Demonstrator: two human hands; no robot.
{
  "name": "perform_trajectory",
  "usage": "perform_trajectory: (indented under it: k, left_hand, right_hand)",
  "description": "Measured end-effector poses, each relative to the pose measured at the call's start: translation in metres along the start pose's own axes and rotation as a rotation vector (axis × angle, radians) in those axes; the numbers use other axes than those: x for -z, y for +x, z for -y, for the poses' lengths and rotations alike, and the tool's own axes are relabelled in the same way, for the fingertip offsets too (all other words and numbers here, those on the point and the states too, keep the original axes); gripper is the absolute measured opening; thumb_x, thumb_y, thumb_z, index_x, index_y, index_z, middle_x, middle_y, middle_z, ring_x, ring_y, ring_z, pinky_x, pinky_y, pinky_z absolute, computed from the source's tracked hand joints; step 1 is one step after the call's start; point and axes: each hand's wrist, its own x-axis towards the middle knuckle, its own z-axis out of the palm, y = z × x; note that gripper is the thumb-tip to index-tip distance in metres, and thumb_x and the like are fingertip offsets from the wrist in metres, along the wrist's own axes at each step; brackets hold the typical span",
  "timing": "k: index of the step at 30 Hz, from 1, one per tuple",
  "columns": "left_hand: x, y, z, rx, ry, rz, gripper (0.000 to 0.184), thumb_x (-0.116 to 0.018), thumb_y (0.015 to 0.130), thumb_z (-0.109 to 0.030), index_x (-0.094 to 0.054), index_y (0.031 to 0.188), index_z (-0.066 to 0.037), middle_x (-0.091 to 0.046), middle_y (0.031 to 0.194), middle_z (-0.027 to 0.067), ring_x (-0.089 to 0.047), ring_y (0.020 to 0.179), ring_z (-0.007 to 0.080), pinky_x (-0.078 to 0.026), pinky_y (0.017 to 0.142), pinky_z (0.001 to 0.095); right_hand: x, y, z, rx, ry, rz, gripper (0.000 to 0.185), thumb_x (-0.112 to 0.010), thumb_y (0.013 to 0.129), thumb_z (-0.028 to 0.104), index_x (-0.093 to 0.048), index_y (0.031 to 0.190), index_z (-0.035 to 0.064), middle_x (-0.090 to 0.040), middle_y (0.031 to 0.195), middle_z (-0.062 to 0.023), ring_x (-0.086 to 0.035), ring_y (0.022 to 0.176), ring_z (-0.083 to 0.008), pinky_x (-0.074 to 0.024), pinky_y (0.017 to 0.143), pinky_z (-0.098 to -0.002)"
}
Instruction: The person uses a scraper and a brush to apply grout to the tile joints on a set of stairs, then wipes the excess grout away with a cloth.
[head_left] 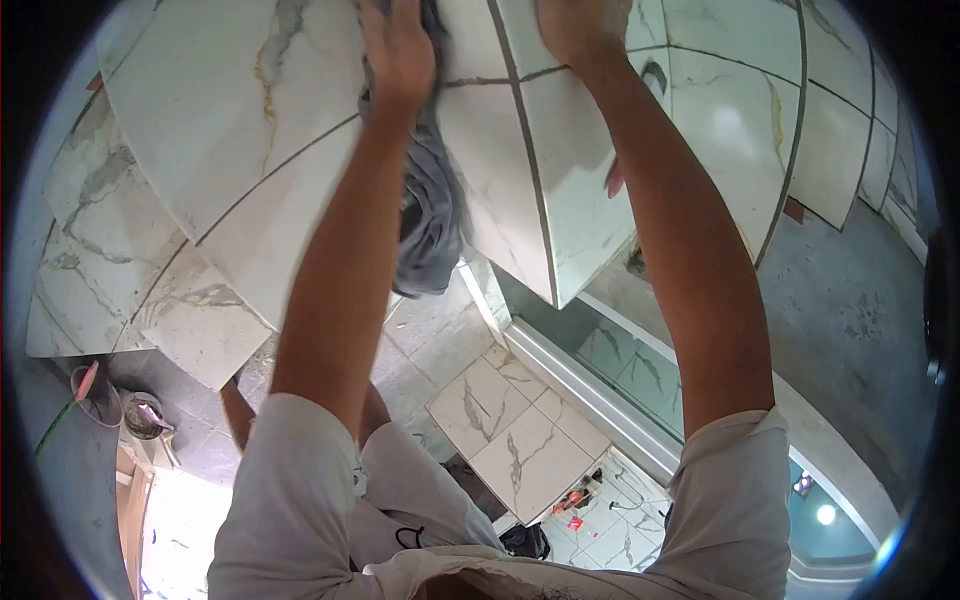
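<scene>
My left hand [400, 50] presses a long grey cloth [430, 215] against the white marble-patterned wall tiles [300, 90]. The cloth hangs down past my wrist in loose folds and looks slightly blurred. Part of that hand's fingers is cut off by the top edge of the view. Farther right, my right hand [585, 25] is up at the tiles beyond a corner. Its fingers lie outside the view, so what they do is hidden. Beside the right forearm, a small reddish shape and a dark oval one show against the tile; I cannot make out what they are.
Below is a tiled floor with a marble-patterned tiled block [515, 440]. A white frame [590, 390] runs beside it. At lower left stands a bucket [145, 415] near a bright opening. A black bag-like item [527, 541] and small red objects lie below. Bare grey wall [830, 290] shows at right.
</scene>
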Motion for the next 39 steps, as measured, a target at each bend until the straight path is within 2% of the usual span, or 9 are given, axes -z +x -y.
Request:
perform_trajectory:
  k: [2,4,6,21,25,29,33,35,39]
  left_hand:
    - [-0.013,-0.064,0.03,0.136,-0.342,-0.048,0.063,-0.043,0.101,-0.028,-0.018,0.149,0.004,-0.029,0.15,0.0225,-0.036,0.133,0.0352,-0.024,0.113,0.0407]
    - [-0.005,-0.176,0.107,0.02,0.235,0.07,0.071,-0.04,0.1,-0.039,-0.012,0.149,0.005,-0.018,0.155,0.0226,-0.016,0.145,0.0333,-0.014,0.117,0.0431]
    - [-0.005,-0.245,0.065,-0.085,0.047,0.07,0.075,-0.039,0.099,-0.041,-0.013,0.148,0.009,-0.019,0.153,0.0279,-0.016,0.144,0.0381,-0.012,0.117,0.046]
    - [0.01,0.099,-0.02,-0.227,0.054,-0.015,0.057,-0.044,0.1,-0.037,-0.041,0.134,0.009,-0.051,0.131,0.0276,-0.051,0.116,0.0403,-0.037,0.101,0.0433]
    - [0.006,-0.012,0.01,0.01,0.199,0.022,0.055,-0.054,0.095,-0.019,-0.036,0.142,0.003,-0.044,0.14,0.0243,-0.052,0.116,0.0371,-0.039,0.101,0.0445]
    - [0.002,-0.155,-0.002,-0.454,0.302,0.131,0.06,-0.06,0.085,-0.024,-0.045,0.136,0.005,-0.045,0.141,0.0229,-0.043,0.126,0.0409,-0.031,0.109,0.0472]
    - [0.018,-0.099,0.044,-0.514,0.457,0.033,0.054,-0.061,0.086,-0.028,-0.052,0.127,0.006,-0.051,0.132,0.0253,-0.047,0.119,0.0429,-0.034,0.102,0.0501]
    - [0.023,-0.079,0.046,-0.206,0.521,-0.095,0.051,-0.062,0.086,-0.029,-0.055,0.122,0.006,-0.055,0.123,0.0271,-0.049,0.112,0.0424,-0.036,0.096,0.0523]
    - [0.008,-0.121,-0.023,-0.392,0.407,0.048,0.048,-0.063,0.085,-0.025,-0.056,0.118,0.009,-0.055,0.121,0.0287,-0.051,0.11,0.0464,-0.04,0.096,0.0516]
  right_hand:
    - [0.0,0.0,-0.002,0.01,0.012,-0.004,0.053,-0.043,0.099,0.04,-0.051,0.133,0.0,-0.048,0.134,-0.0294,-0.044,0.126,-0.0433,-0.0322,0.108,-0.0467]
    - [0.001,0.001,-0.002,0.043,0.022,0.005,0.052,-0.044,0.099,0.038,-0.051,0.133,-0.0007,-0.049,0.133,-0.03,-0.045,0.125,-0.0441,-0.0332,0.107,-0.0473]
    - [0.004,0.005,0.002,0.085,0.045,-0.014,0.051,-0.045,0.098,0.036,-0.05,0.132,-0.0013,-0.049,0.133,-0.0301,-0.045,0.125,-0.0444,-0.0336,0.107,-0.0476]
    - [-0.001,0.004,-0.002,-0.085,0.097,0.082,0.066,-0.047,0.093,0.056,-0.045,0.141,0.0113,-0.041,0.145,-0.0211,-0.034,0.136,-0.0395,-0.0244,0.107,-0.0541]
    - [-0.001,0.002,-0.002,-0.085,0.101,0.083,0.066,-0.048,0.093,0.056,-0.045,0.141,0.0111,-0.041,0.145,-0.0216,-0.035,0.135,-0.0395,-0.024,0.106,-0.0547]
    - [-0.002,0.006,-0.004,-0.069,0.111,0.085,0.066,-0.049,0.092,0.056,-0.045,0.141,0.0109,-0.041,0.145,-0.0216,-0.034,0.136,-0.0393,-0.0238,0.106,-0.0563]
    - [0.0,0.004,-0.001,-0.104,0.111,0.115,0.067,-0.05,0.092,0.056,-0.044,0.142,0.0112,-0.04,0.146,-0.0207,-0.033,0.137,-0.0387,-0.0235,0.106,-0.0564]
    - [0.001,0.001,-0.001,-0.104,0.098,0.119,0.068,-0.049,0.092,0.056,-0.043,0.142,0.0115,-0.039,0.146,-0.0204,-0.032,0.137,-0.0385,-0.0234,0.106,-0.0564]
    - [0.0,0.003,-0.001,-0.108,0.098,0.117,0.069,-0.048,0.092,0.058,-0.043,0.142,0.0118,-0.039,0.147,-0.02,-0.032,0.137,-0.038,-0.0231,0.106,-0.0565]
